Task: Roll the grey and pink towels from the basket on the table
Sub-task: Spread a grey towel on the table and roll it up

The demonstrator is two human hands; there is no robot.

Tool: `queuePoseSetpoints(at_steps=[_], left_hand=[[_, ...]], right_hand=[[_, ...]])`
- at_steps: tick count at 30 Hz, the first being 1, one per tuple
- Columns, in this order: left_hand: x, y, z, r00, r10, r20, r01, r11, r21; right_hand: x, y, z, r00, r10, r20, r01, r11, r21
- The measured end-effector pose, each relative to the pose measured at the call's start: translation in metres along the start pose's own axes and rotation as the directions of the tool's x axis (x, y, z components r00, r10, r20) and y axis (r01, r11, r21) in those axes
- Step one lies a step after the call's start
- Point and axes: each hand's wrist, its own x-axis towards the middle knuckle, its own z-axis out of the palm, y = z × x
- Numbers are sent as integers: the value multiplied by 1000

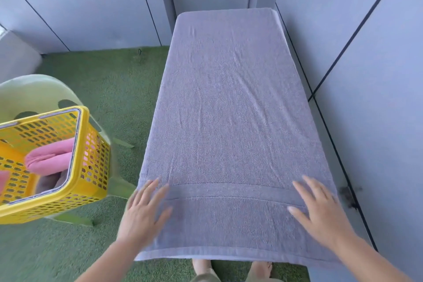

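A grey towel (229, 110) lies spread flat and covers the whole narrow table, its near hem hanging over the front edge. My left hand (144, 210) rests flat on the towel's near left corner with fingers straight and spread. My right hand (318, 210) lies flat on the near right part, fingers spread too. At the left, a yellow perforated basket (91, 158) holds a pink towel (50, 155) and some grey-brown cloth beneath it.
The basket sits on a pale green plastic chair (34, 91) at the left. Green artificial turf (103, 89) covers the floor. Grey panel walls close in behind and right of the table. My bare feet (201, 267) show under the table's front edge.
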Motion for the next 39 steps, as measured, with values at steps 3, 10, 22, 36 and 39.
queuePoseSetpoints(at_steps=[3,10,22,36,39], left_hand=[[83,71,-9,996,88,0,-88,996,-28],[131,63,-1,989,87,122,-92,995,33],[232,94,-39,995,93,22,-92,994,-59],[178,-12,-24,865,-501,-24,487,851,-195],[170,59,-10,973,-223,-63,214,969,-120]], right_hand=[[68,-70,-11,992,-124,-2,124,990,62],[110,-60,-9,990,-132,43,134,991,-25],[226,-87,-52,991,-129,17,129,991,37],[166,52,-29,986,166,0,-165,981,-105],[152,-7,-15,1000,-19,-8,18,997,-79]])
